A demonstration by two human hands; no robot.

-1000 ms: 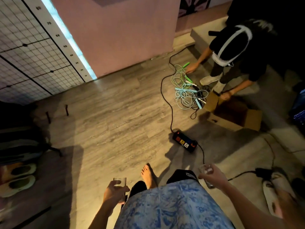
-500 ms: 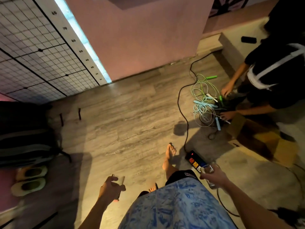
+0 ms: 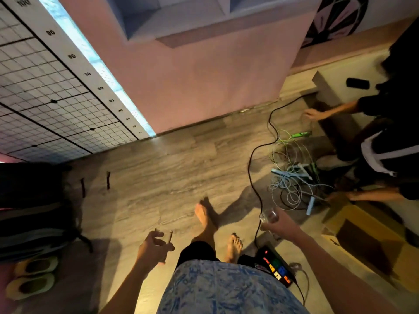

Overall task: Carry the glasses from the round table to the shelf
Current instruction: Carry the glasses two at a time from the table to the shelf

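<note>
wood-plank floor [image 3: 163, 173] runs to pink shelf [image 3: 204, 82].

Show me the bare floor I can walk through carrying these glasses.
Bare floor runs ahead between the dark bags and the black cable, up to the pink wall. Crowded on the right: cable tangle, power strip, cardboard box, another person.

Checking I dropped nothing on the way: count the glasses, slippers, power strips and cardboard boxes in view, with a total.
Glasses: 2, the left glass in the left hand, the right glass in the right hand
Slippers: 2
Power strip: 1
Cardboard box: 1
Total: 6
</note>
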